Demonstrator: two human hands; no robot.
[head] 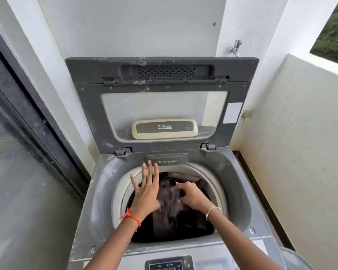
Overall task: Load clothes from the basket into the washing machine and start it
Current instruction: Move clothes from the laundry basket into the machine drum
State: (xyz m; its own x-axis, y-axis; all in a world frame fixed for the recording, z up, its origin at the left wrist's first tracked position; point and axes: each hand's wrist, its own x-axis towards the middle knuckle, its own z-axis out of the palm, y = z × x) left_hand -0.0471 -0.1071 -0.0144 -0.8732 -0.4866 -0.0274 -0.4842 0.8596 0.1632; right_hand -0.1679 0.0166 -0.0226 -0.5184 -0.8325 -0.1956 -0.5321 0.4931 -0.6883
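A grey top-loading washing machine [103, 178] stands in front of me with its lid [164, 114] raised upright. Dark brownish clothes [168, 203] lie in the drum. My left hand [145, 189] hovers over the drum's left rim, flat, with fingers spread and nothing in it. My right hand [191, 194] is closed on a fold of the dark clothes at the middle of the drum. The control panel [169, 264] shows at the bottom edge. The basket's grey rim [297, 258] peeks in at the lower right.
A detergent drawer [167, 160] sits at the back of the opening. A tap [235, 48] projects from the wall behind. A glass sliding door [18, 152] runs along the left. A low white wall [300, 152] closes the right side.
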